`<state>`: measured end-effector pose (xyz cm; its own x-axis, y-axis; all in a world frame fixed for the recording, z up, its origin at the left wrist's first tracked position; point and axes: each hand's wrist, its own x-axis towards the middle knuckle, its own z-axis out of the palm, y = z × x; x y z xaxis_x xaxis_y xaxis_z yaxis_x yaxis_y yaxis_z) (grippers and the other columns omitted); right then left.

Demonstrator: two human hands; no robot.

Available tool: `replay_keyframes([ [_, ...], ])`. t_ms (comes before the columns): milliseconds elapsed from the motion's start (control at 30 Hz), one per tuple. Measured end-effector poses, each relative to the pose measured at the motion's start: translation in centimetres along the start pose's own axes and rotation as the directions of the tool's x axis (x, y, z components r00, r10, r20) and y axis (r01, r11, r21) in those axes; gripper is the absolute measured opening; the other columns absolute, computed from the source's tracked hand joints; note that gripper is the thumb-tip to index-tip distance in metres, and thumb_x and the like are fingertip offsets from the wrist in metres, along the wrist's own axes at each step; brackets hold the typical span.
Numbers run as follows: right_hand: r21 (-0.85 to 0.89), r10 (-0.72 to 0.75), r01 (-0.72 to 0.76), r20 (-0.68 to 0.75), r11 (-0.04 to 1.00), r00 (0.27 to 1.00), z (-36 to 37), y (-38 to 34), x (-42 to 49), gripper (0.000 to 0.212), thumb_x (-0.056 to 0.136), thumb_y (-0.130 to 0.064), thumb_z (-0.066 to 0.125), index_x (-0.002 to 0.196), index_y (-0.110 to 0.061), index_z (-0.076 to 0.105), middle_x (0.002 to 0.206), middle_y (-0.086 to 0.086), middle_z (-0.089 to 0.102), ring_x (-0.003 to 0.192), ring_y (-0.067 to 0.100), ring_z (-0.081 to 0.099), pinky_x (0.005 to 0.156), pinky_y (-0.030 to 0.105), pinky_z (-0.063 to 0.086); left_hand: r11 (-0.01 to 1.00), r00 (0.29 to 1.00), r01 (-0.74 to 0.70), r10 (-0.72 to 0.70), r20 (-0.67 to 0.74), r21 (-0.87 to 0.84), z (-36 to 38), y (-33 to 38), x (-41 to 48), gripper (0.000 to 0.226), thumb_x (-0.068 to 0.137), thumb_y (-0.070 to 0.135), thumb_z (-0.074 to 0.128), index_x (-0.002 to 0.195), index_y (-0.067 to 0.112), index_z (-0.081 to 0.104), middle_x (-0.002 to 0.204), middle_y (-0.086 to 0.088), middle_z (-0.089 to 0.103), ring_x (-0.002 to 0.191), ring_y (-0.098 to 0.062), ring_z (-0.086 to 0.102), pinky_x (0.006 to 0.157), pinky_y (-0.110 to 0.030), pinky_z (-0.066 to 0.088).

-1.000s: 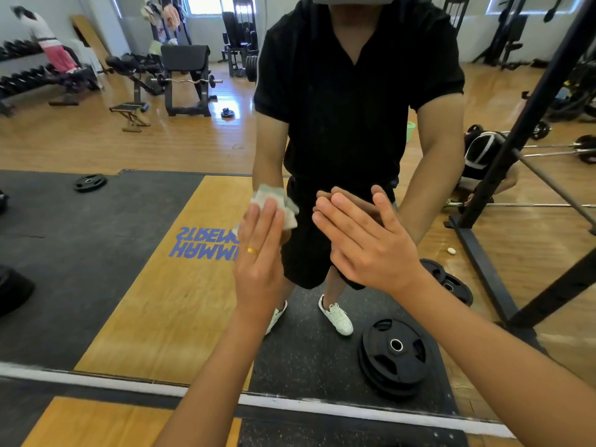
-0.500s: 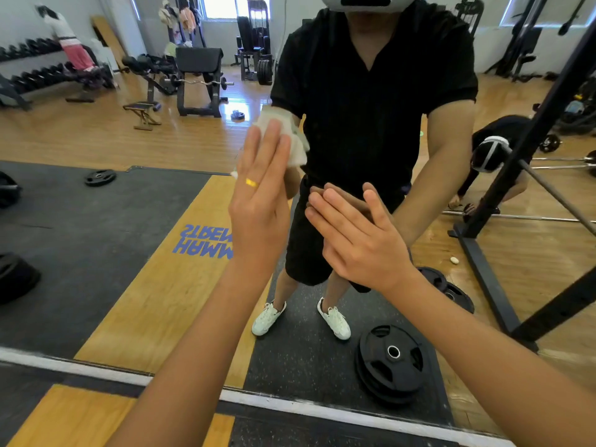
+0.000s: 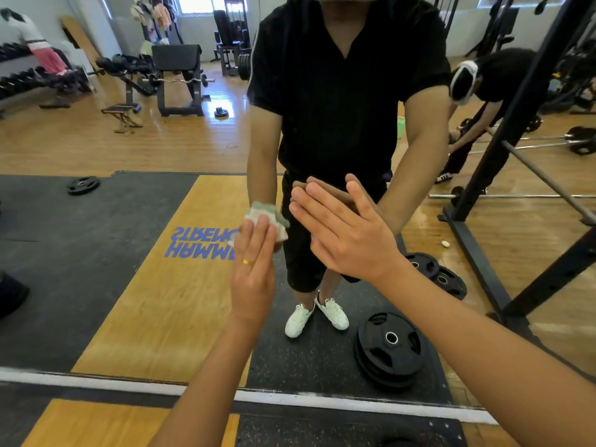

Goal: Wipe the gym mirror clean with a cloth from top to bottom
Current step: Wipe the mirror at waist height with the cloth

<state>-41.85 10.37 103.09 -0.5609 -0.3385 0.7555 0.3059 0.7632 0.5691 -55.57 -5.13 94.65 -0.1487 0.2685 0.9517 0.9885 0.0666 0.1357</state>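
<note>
A: Left hand point(image 3: 253, 279), grip status?
B: Grip apart. Fingers straight, pressing the cloth point(image 3: 269, 217) flat against the mirror point(image 3: 96, 269). Yellow ring point(image 3: 245, 261) on one finger.
A: Cloth position?
B: Bunched, white-green, under the left fingertips, well above the mirror's bottom edge.
A: Right hand point(image 3: 350, 243)?
B: Grip apart, holding nothing. Palm and straight fingers lie flat on the glass, just beside the cloth and slightly higher.
A: In the reflection?
B: Stacked black weight plates point(image 3: 390, 350) near the bottom edge; a person in a black shirt point(image 3: 348, 91); a bench point(image 3: 179, 59) far back, left.
</note>
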Motion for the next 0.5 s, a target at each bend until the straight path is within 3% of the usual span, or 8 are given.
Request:
replay_keyframes([
  [133, -0.032, -0.001, 0.001, -0.002, 0.999, 1.0, 0.1, 0.0, -0.1, 0.058, 0.099, -0.028, 0.053, 0.155, -0.014, 0.047, 0.162, 0.005, 0.037, 0.15, 0.019, 0.035, 0.126, 0.051, 0.013, 1.0, 1.0, 0.015, -0.015, 0.002, -0.021, 0.5, -0.3, -2.6, 0.075, 0.096, -0.015, 0.055, 0.161, 0.015, 0.03, 0.169, 0.006, 0.024, 0.156, -0.023, 0.023, 0.12, -0.056, 0.034],
  [367, -0.054, 0.0, 0.001, 0.024, 0.999, 1.0, 0.4, 0.0, -0.3, 0.061, 0.095, -0.028, 0.059, 0.154, -0.015, 0.048, 0.16, 0.004, 0.04, 0.15, 0.018, 0.033, 0.129, 0.051, 0.007, 0.992, 0.998, 0.063, -0.063, 0.011, -0.108, 0.8, -0.1, -2.5, 0.076, 0.087, -0.024, 0.059, 0.154, 0.005, 0.037, 0.168, 0.005, 0.026, 0.157, -0.022, 0.021, 0.109, -0.065, 0.04],
  [500, -0.047, -0.003, 0.004, 0.036, 0.999, 0.999, 0.1, 0.0, 0.0, 0.061, 0.095, -0.028, 0.058, 0.154, -0.015, 0.047, 0.16, 0.003, 0.037, 0.148, 0.019, 0.038, 0.128, 0.051, 0.005, 0.994, 0.999, 0.033, -0.034, -0.009, -0.1, 1.3, -0.1, -2.6, 0.043, 0.101, -0.012, 0.051, 0.142, -0.004, 0.047, 0.168, 0.005, 0.026, 0.157, -0.023, 0.021, 0.122, -0.053, 0.032],
])
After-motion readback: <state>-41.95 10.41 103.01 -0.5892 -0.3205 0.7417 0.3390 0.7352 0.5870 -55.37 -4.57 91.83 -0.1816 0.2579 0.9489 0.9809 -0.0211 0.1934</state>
